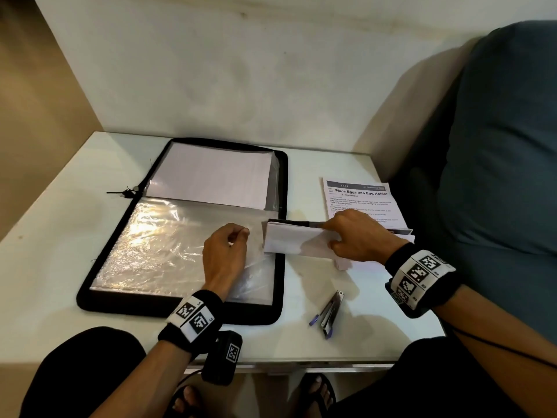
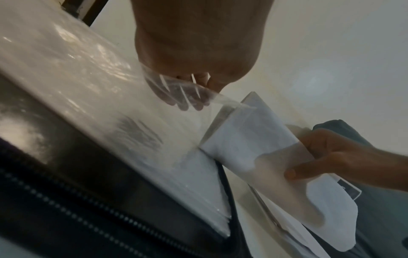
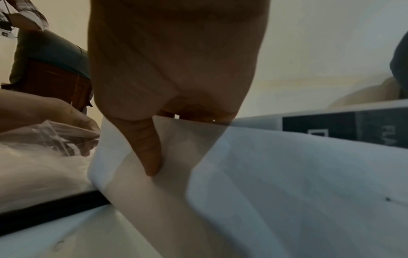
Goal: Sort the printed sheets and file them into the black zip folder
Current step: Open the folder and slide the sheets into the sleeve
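White counter (image 1: 54, 236). Black zip folder (image 1: 99, 267): lying open on it, paper in far half. Clear sleeve (image 1: 156, 245), near half: edge pinched up by left hand (image 1: 224, 254). Bent sheets (image 1: 289, 241): clamped in right hand (image 1: 358, 236), leading edge at sleeve mouth. Printed sheet (image 1: 361, 194): beside folder. Stapler (image 1: 330, 312): near edge.

Set in a corner: pale cream wall (image 1: 241, 70) straight ahead, faintly stained and scuffed, meeting a tan side wall (image 1: 36, 116) at left. Below them, a white glossy desk (image 1: 60, 251), catching soft glare from overhead light. At right, pressed against the desk's edge, a dark teal cushion (image 1: 497, 146) over a beige upholstered piece (image 1: 422, 125). Dim, warm, even lighting throughout. Beneath the desk's near edge, a strip of light-coloured floor (image 1: 271, 396). Seen from the right wrist, a reddish-brown wooden cabinet (image 3: 55, 82) farther off.
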